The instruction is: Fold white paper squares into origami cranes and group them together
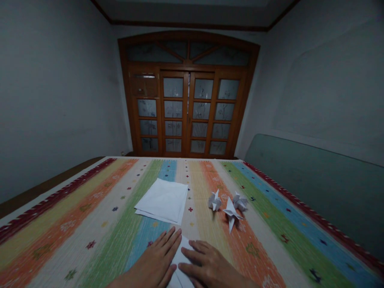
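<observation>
My left hand (156, 260) lies flat, fingers stretched out, on a white sheet of paper (181, 260) at the near edge of the striped cloth. My right hand (207, 266) lies flat beside it, fingers pressing the same sheet from the right. Most of that sheet is hidden under both hands. A stack of white paper sheets (163, 200) rests farther out, ahead of my left hand. Three folded white paper figures (229, 208) stand to the right of the stack.
A colourful striped cloth (90, 224) covers the whole surface. A dark green panel (315, 184) runs along the right side. A wooden door with frosted glass panes (187, 114) stands at the far wall. Plain grey walls close both sides.
</observation>
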`<state>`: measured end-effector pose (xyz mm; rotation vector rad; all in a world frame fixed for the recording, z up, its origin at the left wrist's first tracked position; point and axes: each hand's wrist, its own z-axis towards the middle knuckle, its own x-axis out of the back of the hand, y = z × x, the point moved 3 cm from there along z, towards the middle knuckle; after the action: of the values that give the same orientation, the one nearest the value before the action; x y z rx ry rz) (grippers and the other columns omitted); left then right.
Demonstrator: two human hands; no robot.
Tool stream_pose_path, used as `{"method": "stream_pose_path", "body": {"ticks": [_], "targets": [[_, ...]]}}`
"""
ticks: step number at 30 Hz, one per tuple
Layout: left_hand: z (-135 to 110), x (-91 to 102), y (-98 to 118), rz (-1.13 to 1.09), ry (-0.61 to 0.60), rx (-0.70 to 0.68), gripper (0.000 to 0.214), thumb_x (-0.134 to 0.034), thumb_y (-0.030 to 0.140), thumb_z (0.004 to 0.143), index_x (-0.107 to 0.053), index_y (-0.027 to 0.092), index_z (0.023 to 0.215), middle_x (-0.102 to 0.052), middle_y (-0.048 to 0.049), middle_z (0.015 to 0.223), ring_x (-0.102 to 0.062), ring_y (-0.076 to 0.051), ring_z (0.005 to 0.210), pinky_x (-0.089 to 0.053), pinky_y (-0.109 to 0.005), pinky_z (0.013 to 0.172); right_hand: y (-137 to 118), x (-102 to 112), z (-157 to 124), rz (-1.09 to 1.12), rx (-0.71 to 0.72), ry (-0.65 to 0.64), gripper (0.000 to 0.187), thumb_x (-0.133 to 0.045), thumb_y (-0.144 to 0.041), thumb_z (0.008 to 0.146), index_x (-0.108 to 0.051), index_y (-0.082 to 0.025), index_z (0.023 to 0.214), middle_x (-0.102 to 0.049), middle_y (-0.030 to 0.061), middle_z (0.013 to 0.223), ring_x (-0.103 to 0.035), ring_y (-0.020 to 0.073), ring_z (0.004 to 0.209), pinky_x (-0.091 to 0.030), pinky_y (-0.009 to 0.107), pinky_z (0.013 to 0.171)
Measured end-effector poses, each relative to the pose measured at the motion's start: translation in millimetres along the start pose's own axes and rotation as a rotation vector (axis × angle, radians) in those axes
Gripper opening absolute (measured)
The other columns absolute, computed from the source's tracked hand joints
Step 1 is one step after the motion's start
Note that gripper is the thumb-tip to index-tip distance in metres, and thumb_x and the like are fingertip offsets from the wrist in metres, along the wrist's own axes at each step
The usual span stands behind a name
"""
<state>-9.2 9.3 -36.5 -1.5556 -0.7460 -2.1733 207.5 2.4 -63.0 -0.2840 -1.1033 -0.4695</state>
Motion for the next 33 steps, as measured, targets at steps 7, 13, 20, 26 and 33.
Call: {"method": "stream_pose_path", "body": {"ticks": [7, 13, 20, 26, 33], "targets": [[-3.0, 2.1, 0.4, -0.029, 0.021, 0.005, 0.084, -0.054, 0.021, 0.104, 0.002, 0.034, 0.165, -0.025, -0.0062, 0.17, -0.032, -0.034, 0.152, -0.035, -0.054, 0.122, -1.2, -1.9, 5.4, -0.013, 0.17, 0.02, 0.021, -0.057, -0.031, 0.104, -0.065, -0.025, 0.121, -0.075, 0.0049, 0.124, -0.069, 0.0224, 0.115, -0.054, 0.033, 0.101], [-5.2, 1.7, -11.6, -0.115, -0.048, 0.034, 0.076, -0.059, 0.027, 0.102, -0.016, 0.035, 0.165, -0.027, -0.006, 0.17, -0.031, -0.033, 0.153, -0.037, -0.054, 0.121, 1.8, -3.8, 1.3, 0.038, 0.161, 0.028, 0.023, -0.057, -0.035, 0.104, -0.067, -0.023, 0.122, -0.074, 0.0074, 0.128, -0.069, 0.0224, 0.118, -0.052, 0.035, 0.106], [-2.1, 20.9, -22.3, -0.208, -0.06, 0.041, 0.061, -0.069, 0.035, 0.096, -0.047, 0.034, 0.153, -0.049, -0.0078, 0.159, -0.038, -0.034, 0.15, -0.038, -0.058, 0.119, 4.9, -10.7, -2.0, 0.039, 0.054, -0.05, 0.015, -0.068, -0.027, 0.099, -0.068, -0.02, 0.113, -0.072, 0.0084, 0.132, -0.061, 0.0244, 0.132, -0.051, 0.034, 0.108], [-7.9, 19.1, -21.6, -0.203, -0.029, -0.03, 0.062, -0.067, 0.035, 0.096, -0.043, 0.034, 0.154, -0.043, -0.0091, 0.163, -0.035, -0.036, 0.151, -0.038, -0.058, 0.118, 6.6, -10.9, -4.7, 0.053, 0.058, -0.047, 0.015, -0.068, -0.023, 0.099, -0.065, -0.02, 0.113, -0.069, 0.0095, 0.134, -0.058, 0.025, 0.135, -0.05, 0.035, 0.111], [-10.6, 14.8, -23.5, -0.223, -0.094, -0.012, 0.075, -0.074, 0.041, 0.092, -0.037, 0.035, 0.156, -0.031, -0.0117, 0.169, -0.028, -0.038, 0.154, -0.033, -0.059, 0.12, 7.0, -13.6, -6.5, 0.068, 0.145, 0.121, 0.014, -0.057, -0.03, 0.105, -0.065, -0.02, 0.097, -0.076, 0.0069, 0.112, -0.068, 0.0204, 0.116, -0.054, 0.03, 0.1]]}}
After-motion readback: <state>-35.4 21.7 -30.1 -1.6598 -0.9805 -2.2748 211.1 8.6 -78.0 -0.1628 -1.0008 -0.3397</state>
